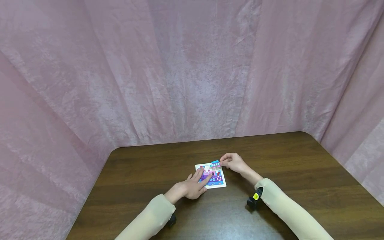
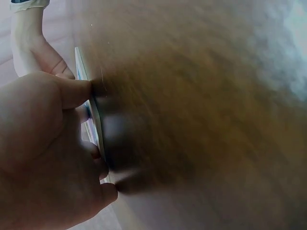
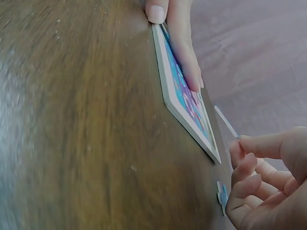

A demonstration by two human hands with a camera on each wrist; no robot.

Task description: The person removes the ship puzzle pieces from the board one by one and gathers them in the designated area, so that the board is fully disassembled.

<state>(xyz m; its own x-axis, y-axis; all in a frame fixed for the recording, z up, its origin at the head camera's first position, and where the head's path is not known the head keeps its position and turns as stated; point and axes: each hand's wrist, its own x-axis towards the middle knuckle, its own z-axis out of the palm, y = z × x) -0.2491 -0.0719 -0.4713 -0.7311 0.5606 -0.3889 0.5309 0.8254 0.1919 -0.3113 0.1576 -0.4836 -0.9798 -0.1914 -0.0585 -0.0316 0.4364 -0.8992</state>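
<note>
A small picture puzzle board with a white border lies flat on the wooden table, printed in purple, pink and blue. My left hand rests on its left part with fingers spread, hiding some of the picture. In the left wrist view, the thumb and fingertips of that hand reach the board's edge. At the upper right corner, my right hand pinches a thin blue-and-white puzzle piece between thumb and fingertips. Seen from the right wrist, this piece is tilted, raised above the board's far end.
Another small bluish piece lies on the table beneath my right hand in the right wrist view. Brown wooden table surrounds the board. A pink curtain hangs behind the table's far edge and along its sides.
</note>
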